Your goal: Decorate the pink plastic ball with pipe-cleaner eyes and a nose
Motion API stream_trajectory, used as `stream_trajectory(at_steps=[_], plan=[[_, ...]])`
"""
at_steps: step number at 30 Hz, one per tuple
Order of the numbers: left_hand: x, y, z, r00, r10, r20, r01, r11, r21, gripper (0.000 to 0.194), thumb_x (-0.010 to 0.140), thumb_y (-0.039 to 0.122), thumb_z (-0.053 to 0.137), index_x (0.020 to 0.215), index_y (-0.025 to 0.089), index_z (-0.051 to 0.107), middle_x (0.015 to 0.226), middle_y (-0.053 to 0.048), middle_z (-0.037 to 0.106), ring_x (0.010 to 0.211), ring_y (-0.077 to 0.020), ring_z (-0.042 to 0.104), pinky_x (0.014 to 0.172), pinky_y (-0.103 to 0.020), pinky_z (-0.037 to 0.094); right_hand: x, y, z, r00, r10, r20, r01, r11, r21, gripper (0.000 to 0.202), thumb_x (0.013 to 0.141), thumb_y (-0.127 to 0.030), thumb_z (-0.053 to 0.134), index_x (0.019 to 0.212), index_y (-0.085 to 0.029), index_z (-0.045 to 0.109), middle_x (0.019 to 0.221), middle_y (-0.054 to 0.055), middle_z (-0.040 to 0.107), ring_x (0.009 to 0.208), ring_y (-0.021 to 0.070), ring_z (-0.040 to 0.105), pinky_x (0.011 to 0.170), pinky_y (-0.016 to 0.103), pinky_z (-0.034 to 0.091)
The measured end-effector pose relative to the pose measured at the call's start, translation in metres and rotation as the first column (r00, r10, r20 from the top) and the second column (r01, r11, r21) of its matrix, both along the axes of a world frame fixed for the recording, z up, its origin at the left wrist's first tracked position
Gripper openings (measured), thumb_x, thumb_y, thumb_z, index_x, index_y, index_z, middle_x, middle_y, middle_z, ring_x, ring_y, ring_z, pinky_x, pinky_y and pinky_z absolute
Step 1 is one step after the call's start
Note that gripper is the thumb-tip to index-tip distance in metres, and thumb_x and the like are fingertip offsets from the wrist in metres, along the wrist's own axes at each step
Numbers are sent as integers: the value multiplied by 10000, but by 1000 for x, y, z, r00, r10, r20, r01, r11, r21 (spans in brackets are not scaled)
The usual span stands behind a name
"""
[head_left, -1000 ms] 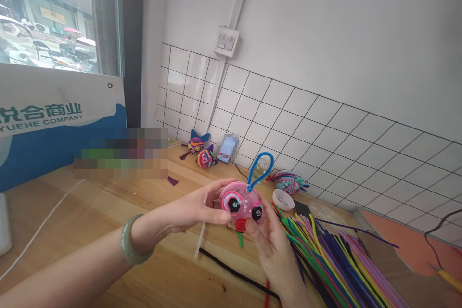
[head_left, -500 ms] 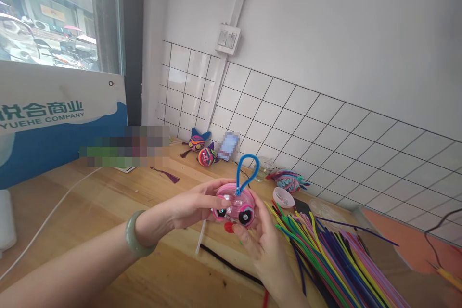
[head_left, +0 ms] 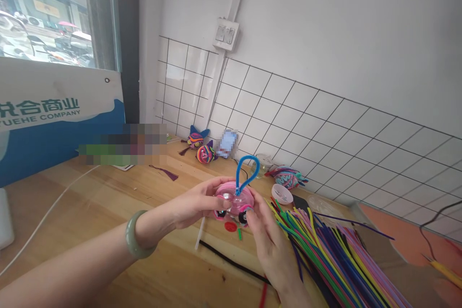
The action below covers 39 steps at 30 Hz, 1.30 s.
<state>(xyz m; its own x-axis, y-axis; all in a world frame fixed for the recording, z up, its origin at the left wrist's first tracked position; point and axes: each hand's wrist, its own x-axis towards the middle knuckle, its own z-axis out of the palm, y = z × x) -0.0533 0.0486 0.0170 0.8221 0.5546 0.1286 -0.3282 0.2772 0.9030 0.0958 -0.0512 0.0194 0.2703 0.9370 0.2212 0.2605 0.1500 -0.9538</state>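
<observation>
A round pink craft figure (head_left: 236,197) with black eyes and a red piece below them is held between both hands. From its top rises a blue pipe-cleaner loop (head_left: 247,173). My left hand (head_left: 204,202), with a green bangle (head_left: 140,234) on the wrist, grips the figure's left side, thumb on its front. My right hand (head_left: 265,228) holds the right side, its thumb against the right eye. Under the hands, a black pipe cleaner (head_left: 233,261) and a small green piece (head_left: 239,234) lie on the wooden table (head_left: 173,269).
Many coloured pipe cleaners (head_left: 335,255) spread at the right. Behind are a pink bowl (head_left: 282,194), a glass jar (head_left: 261,165), finished colourful figures (head_left: 205,152), a phone (head_left: 227,143) and a tassel (head_left: 166,172). A white cable (head_left: 50,211) crosses the left side.
My right thumb has moved up from beside the red piece onto the right eye. The small green piece below the figure shows more clearly. The view has shifted slightly.
</observation>
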Motion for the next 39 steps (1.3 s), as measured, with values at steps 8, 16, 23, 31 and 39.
stream_trajectory(at_steps=[8,16,23,31,39], plan=[[2,-4,1,999,39,-30,-37,998,53,478,751,192,668,1207,195,528,988,-62,633,786,-150,596,646,-243,442,9,4,-4,991,63,122,-53,995,-82,483,873,-476,472,1303,-258,445,1289,18,577,1212,214,516,938,285,488],[2,-6,3,995,83,-58,-76,992,103,497,720,183,691,1191,176,534,954,-51,634,755,-138,575,636,-239,428,12,5,-8,992,52,118,-40,994,-97,471,856,-460,500,1283,-265,461,1273,7,590,1224,231,502,852,278,530],[2,-9,5,997,64,-47,-62,997,51,548,726,196,711,1231,173,499,1051,-72,626,847,-152,589,702,-254,463,8,5,-6,995,52,85,-48,998,-39,439,861,-419,508,1269,-257,488,1234,21,619,1177,233,546,864,294,528],[6,-11,0,992,100,-77,-96,994,49,559,699,227,739,1200,193,493,1072,-76,620,854,-179,615,690,-287,511,7,7,-10,994,110,-3,-110,992,-58,483,869,-461,505,1308,-270,439,1380,30,495,1287,232,434,943,320,499],[7,-8,-4,988,134,-82,-132,991,31,512,697,194,727,1162,185,512,914,-24,628,679,-103,593,591,-214,492,7,5,-6,990,126,70,-122,991,-52,505,896,-504,441,1333,-252,436,1445,16,406,1361,214,304,977,308,475]])
